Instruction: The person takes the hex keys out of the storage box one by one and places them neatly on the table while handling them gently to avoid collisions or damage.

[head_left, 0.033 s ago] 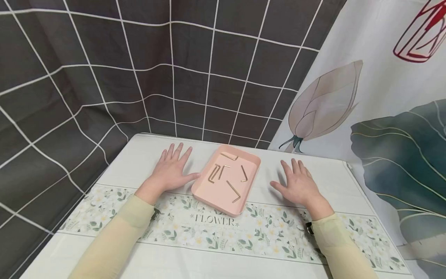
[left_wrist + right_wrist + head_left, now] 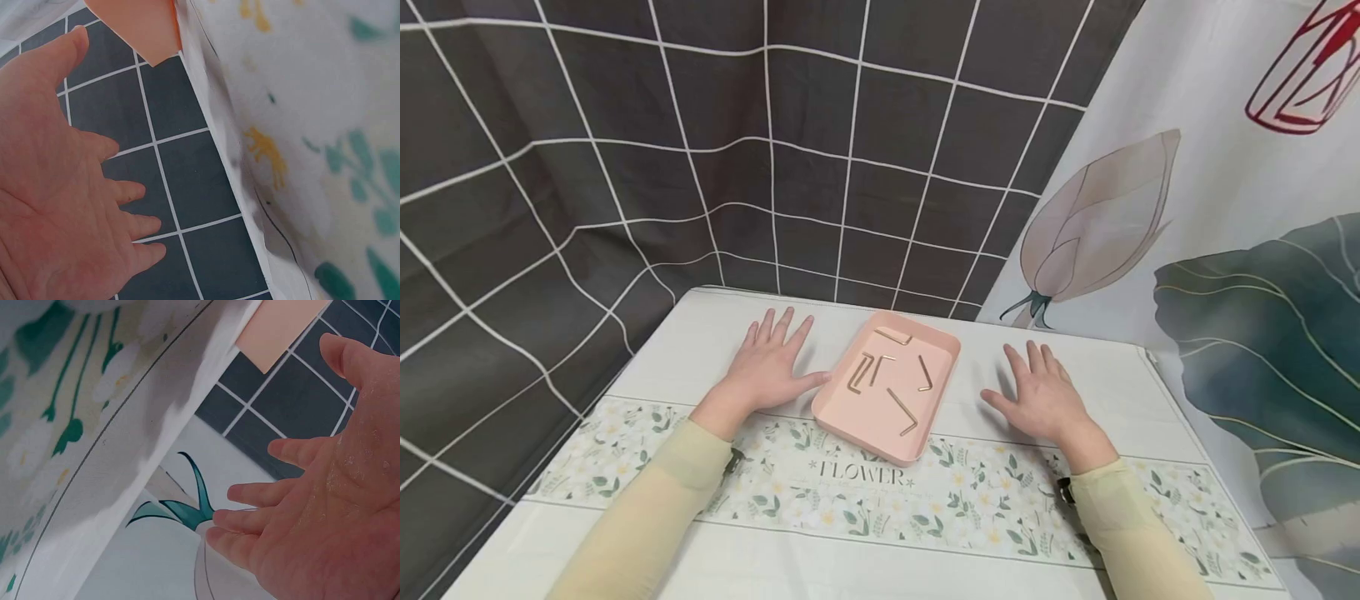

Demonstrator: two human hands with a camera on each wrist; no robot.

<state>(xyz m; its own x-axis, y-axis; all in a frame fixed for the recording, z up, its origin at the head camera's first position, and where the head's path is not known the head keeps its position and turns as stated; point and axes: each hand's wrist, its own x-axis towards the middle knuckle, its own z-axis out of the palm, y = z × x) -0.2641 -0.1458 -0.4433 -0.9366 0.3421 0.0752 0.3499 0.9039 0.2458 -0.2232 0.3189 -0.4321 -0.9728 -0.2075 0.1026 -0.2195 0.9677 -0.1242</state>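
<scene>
A shallow pink tray (image 2: 868,417) lies at an angle on the table, between the two hands. Inside it are several bronze-coloured L-shaped hex keys, among them a larger one (image 2: 904,407) at the front, one by the right side (image 2: 926,372) and one at the back (image 2: 892,338). My left hand (image 2: 765,371) is left of the tray, fingers spread, thumb pointing at its rim. My right hand (image 2: 1041,400) is to the right, apart from the tray, fingers extended. Both palms, left (image 2: 62,187) and right (image 2: 325,500), hold nothing in the wrist views.
A white cloth with a floral band and the word FLOWER (image 2: 861,473) covers the table. Behind and to the left hangs a dark curtain (image 2: 812,183) with a white grid. On the right is a pale curtain (image 2: 1105,275) printed with flowers and leaves.
</scene>
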